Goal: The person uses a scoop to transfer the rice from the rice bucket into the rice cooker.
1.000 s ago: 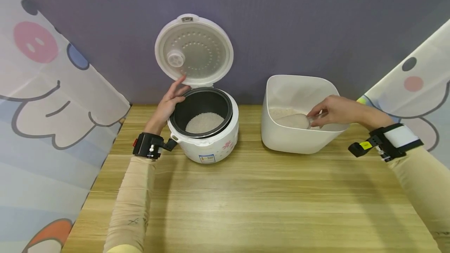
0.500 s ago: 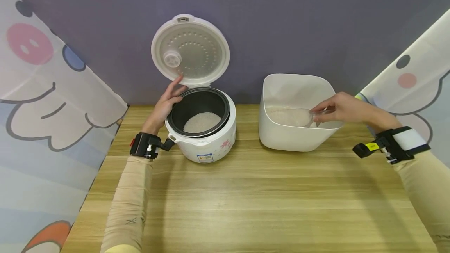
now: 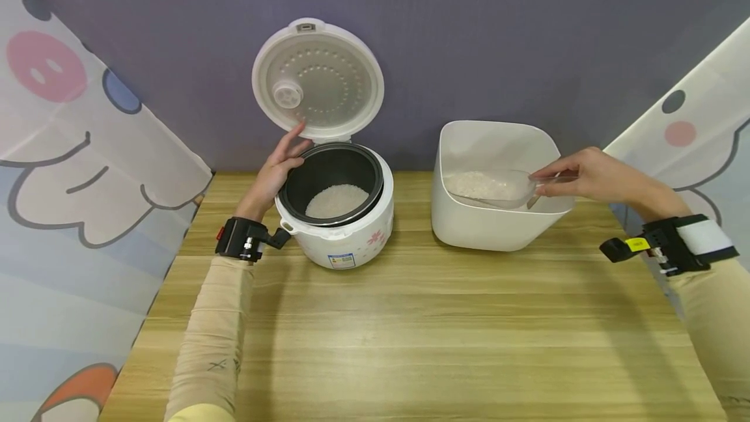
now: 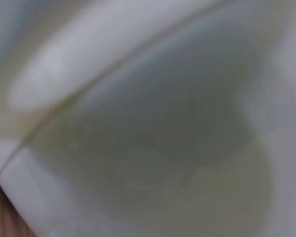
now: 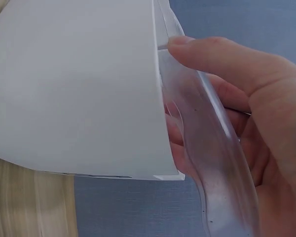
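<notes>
"What does the right grip have?"

"It pinches the clear scoop inside the white bin, right of centre, over the rice. Holding it level and clear of the rim should, one judges, limit spills."

"And the left grip?"

"Extended rather than curled, at the far-left rim of the rice cooker."

"The setting?"

"A wood-grain bench, a purple-grey wall on the far side, cartoon-printed sheets left and right."

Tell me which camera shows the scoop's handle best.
The right wrist view: the handle looks largest there. In the head view it's small, partly covered by the right hand; the left wrist view lacks it.
</notes>
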The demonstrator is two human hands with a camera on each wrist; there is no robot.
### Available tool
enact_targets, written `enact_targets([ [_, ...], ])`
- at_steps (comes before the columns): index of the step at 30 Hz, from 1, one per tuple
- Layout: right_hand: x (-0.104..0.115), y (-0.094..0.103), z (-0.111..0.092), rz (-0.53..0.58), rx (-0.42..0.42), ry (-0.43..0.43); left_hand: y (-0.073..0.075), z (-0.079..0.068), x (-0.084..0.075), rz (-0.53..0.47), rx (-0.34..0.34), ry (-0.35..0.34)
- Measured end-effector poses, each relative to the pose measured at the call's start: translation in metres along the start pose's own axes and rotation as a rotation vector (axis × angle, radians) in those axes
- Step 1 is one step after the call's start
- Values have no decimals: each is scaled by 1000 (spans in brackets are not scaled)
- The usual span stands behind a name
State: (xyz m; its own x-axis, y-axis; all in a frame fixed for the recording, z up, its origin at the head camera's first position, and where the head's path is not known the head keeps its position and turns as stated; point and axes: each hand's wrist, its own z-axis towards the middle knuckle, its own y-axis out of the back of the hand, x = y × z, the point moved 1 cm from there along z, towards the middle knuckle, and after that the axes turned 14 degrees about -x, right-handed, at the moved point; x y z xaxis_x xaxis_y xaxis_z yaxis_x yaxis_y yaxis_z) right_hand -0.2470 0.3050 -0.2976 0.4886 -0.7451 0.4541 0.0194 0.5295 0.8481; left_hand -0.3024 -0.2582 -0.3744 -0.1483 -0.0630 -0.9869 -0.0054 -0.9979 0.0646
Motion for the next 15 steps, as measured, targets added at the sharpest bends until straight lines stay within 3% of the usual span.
enact_targets([
  [15, 1, 15, 1, -22, -6, -100, -2, -1, 2, 11, 2, 0],
])
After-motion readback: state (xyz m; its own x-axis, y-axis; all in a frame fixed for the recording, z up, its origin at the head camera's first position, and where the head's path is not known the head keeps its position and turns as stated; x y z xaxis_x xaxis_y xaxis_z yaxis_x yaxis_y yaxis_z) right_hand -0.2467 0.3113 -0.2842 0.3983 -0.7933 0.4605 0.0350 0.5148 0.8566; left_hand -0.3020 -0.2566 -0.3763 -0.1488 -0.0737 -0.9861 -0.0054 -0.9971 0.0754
